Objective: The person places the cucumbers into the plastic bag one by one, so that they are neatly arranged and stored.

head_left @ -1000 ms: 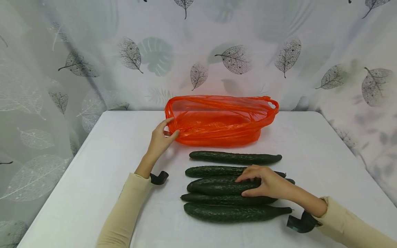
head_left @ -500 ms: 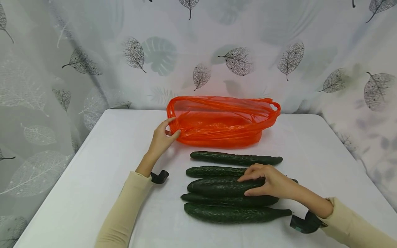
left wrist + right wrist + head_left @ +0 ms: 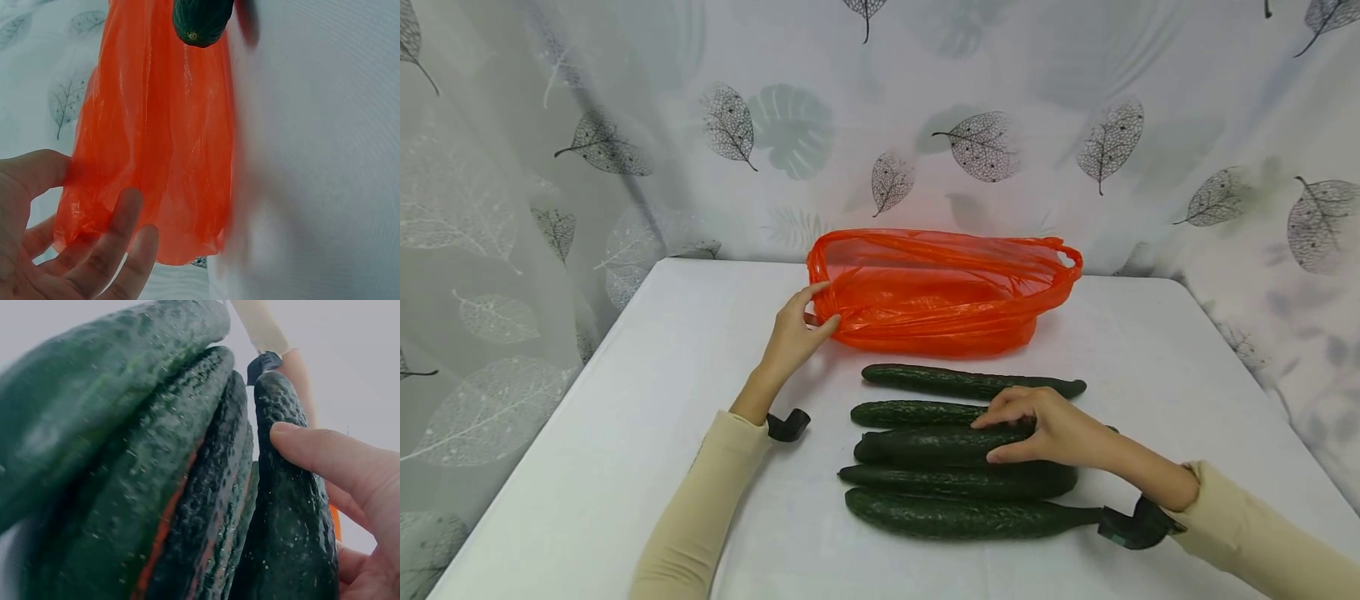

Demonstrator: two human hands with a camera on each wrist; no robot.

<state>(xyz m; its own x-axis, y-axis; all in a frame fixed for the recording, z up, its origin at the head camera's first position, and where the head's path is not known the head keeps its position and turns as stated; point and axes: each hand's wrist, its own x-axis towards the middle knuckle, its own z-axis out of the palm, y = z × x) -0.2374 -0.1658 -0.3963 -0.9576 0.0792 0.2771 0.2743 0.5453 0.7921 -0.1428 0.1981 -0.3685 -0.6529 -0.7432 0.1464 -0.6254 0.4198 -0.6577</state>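
Note:
My left hand [image 3: 792, 333] is at the left end of an orange-red plastic bag [image 3: 925, 321], thumb and index finger pinching its edge. In the left wrist view the other fingers [image 3: 128, 215] spread beside the thin film. My right hand [image 3: 1052, 425] grips a dark green cucumber [image 3: 917, 446] between thumb and fingers, slightly above the others. Seen from the right wrist, the thumb presses on this cucumber [image 3: 290, 506], apart from the row beside it. Another cucumber lies mostly hidden behind the held one.
More cucumbers lie in rows on the white table [image 3: 625, 417]: one [image 3: 962, 382] nearest the bag, one [image 3: 917, 413] behind the held one, and two [image 3: 955, 481] nearer the front. A leaf-printed curtain [image 3: 970, 100] closes off the back and sides.
My right hand and its cucumber have risen slightly in view, now covering more of the cucumber behind. My left hand has stayed at the bag. The head view has shifted a little.

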